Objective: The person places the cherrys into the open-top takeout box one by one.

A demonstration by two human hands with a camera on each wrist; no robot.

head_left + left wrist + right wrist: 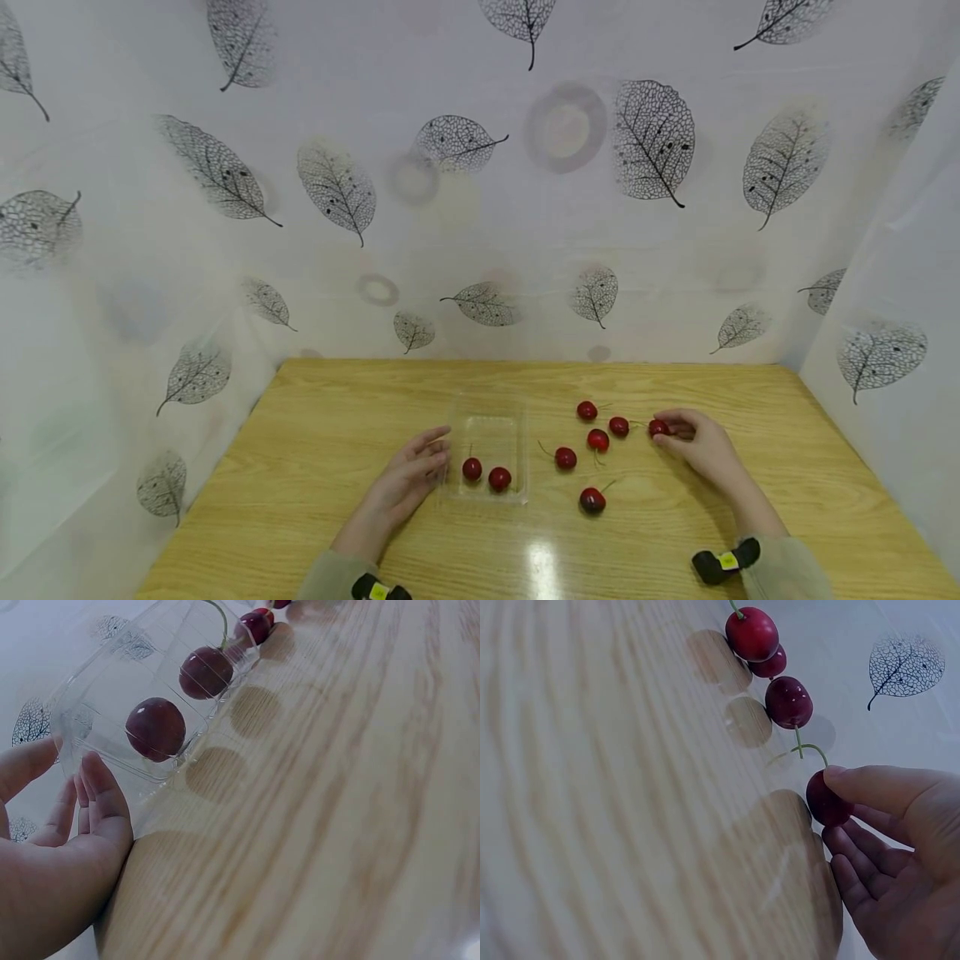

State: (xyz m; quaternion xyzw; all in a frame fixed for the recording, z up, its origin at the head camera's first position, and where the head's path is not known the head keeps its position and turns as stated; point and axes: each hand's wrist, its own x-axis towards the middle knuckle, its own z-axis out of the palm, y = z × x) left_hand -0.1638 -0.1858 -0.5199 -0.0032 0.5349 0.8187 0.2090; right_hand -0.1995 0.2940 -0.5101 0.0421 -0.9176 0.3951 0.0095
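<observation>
My right hand (701, 446) pinches a dark red cherry (827, 799) between thumb and fingers at the right of the table; its green stem points left. At the left, my left hand (408, 479) lies beside a clear plastic container (522, 450), its relaxed fingers right at the container's left wall. Inside the container, near its front, are two cherries: one cherry (472, 469) on the left and another cherry (499, 478) on the right. In the left wrist view the fingertips (94, 761) meet the container's corner.
Between container and right hand lie several loose stemmed cherries: a back cherry (587, 410), one cherry (618, 427) close to the held one, a middle cherry (597, 440), a left cherry (566, 458) and a front cherry (592, 500). A leaf-print sheet (480, 250) borders the wooden table (337, 400).
</observation>
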